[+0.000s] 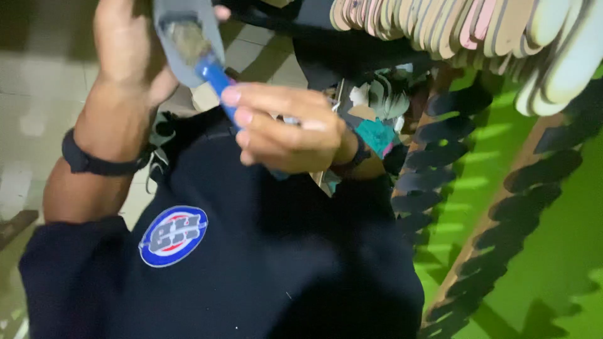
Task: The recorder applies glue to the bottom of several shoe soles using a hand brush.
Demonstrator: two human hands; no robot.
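Green rack (pixel 553 251) blurred; left hand (pixel 129 56) grip clasps grey sole (pixel 188 44), right hand (pixel 289 129) pinches blue brush (pixel 217 78).

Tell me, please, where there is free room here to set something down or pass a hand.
Free: pale tiled floor beside the left hand. Crowded: stacked soles top right, toothed wooden racks down the right, scraps behind the right hand holding the blue brush against the grey sole.

Two hands: the left hand (pixel 129 47) and the right hand (pixel 286 125). One grey sole (pixel 188 37) and one blue brush (pixel 217 78). Two dark wristbands (pixel 94 163), one on each arm. One round badge (pixel 173 235) on the dark shirt. Soles on the rack (pixel 465 25) at top right run past twenty (too overlapped to count exactly).
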